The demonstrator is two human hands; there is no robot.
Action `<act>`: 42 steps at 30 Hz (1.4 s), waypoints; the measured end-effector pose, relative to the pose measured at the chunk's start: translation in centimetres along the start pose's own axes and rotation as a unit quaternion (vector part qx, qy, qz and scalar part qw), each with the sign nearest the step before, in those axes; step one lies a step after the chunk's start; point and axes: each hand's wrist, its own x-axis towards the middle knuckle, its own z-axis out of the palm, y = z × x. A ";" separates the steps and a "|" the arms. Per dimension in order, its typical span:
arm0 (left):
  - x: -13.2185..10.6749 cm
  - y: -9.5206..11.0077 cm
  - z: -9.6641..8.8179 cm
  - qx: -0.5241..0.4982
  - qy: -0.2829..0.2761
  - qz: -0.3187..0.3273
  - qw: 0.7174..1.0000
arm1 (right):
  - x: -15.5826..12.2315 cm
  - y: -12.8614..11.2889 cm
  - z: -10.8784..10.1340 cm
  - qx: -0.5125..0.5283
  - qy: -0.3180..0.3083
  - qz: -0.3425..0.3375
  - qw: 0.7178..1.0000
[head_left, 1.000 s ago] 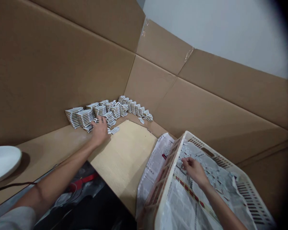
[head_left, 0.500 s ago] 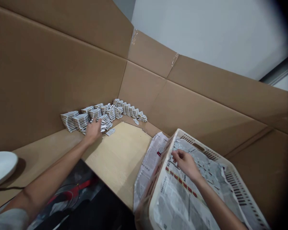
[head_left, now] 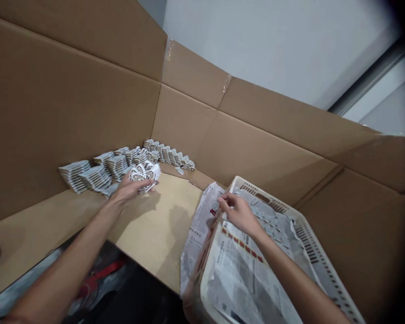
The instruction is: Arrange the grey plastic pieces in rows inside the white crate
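Observation:
My left hand [head_left: 130, 189] is closed around several flat white cut-out pieces [head_left: 146, 174] with curled, lacy patterns, fanned out and lifted above the board. Just behind it stand stacks of thin white-grey pieces [head_left: 93, 177], their edges facing me. My right hand [head_left: 236, 211] hovers over the left rim of a white plastic basket [head_left: 206, 279], thumb and fingers pinched together. Whatever may be between those fingertips is too small to make out. Newspaper [head_left: 246, 279] lines the basket, and small whitish pieces [head_left: 273, 227] lie on it towards the far side.
Tall cardboard walls [head_left: 97, 90] enclose the far side and corner. A pale wooden board [head_left: 155, 234] lies between my hands. Another newspaper sheet [head_left: 197, 225] sits under the basket's left side. More stacks [head_left: 168, 154] run along the back wall, with one loose piece [head_left: 179, 170] before them.
My left hand has lifted the white cut-out pieces from beside the stacks and brought them over the board. My right hand has shifted left to the basket rim. The view has turned right.

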 end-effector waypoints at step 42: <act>1.8 -8.6 18.7 -0.398 -0.311 -0.325 0.800 | -4.0 17.2 -5.8 -0.093 0.141 0.429 0.887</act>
